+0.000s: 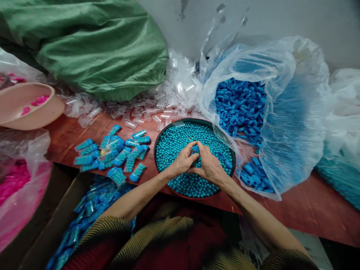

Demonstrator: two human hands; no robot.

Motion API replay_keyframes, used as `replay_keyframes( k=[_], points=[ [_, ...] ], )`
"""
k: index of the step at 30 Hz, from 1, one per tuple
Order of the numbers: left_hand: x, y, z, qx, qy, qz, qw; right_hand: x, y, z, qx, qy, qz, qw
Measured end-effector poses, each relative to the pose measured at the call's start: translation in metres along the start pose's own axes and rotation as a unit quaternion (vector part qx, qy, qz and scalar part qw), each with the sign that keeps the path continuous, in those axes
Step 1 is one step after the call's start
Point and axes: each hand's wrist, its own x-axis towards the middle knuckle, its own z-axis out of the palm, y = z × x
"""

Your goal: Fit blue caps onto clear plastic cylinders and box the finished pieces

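My left hand [183, 160] and my right hand [209, 163] meet over a round tub [158, 139] of small turquoise balls [194, 189]. Between their closed fingertips is a blue cap [195, 149]; whether a clear tube is attached is hidden by the fingers. Two loose blue caps [227, 163] lie on the balls by my right hand, and a clear empty tube [178, 124] rests at the tub's far rim. Left of the tub, several clear tubes filled with balls and topped with blue caps [121, 156] lie in a loose pile on the red table [66, 146].
Empty clear tubes [152, 111] are heaped behind, beside a green sack [112, 52]. A plastic bag [295, 112] spills blue caps [240, 108] at right. A pale bowl [30, 112] with pink pieces stands left. Below the table edge, a box [53, 221] holds filled tubes [84, 221].
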Motion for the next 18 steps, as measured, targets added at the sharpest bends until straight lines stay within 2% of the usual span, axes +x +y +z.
replay_keyframes(
  k=[5, 11, 14, 18],
  points=[
    [-0.001, 0.004, 0.007, -0.036, 0.023, -0.007, 0.999, 0.001, -0.002, 0.005, -0.064, 0.056, -0.008, 0.996],
    [-0.002, -0.005, 0.012, -0.003, 0.081, -0.037, 0.996, 0.000, 0.010, 0.021, -0.062, 0.034, -0.023, 0.997],
    [0.002, -0.012, 0.010, 0.050, 0.079, -0.034, 0.995, -0.002, 0.011, 0.030, -0.036, 0.033, 0.013, 0.999],
    [0.004, -0.008, -0.001, 0.043, 0.044, -0.029, 0.998, 0.002, 0.009, 0.028, 0.043, 0.000, 0.026, 0.999]
  ],
)
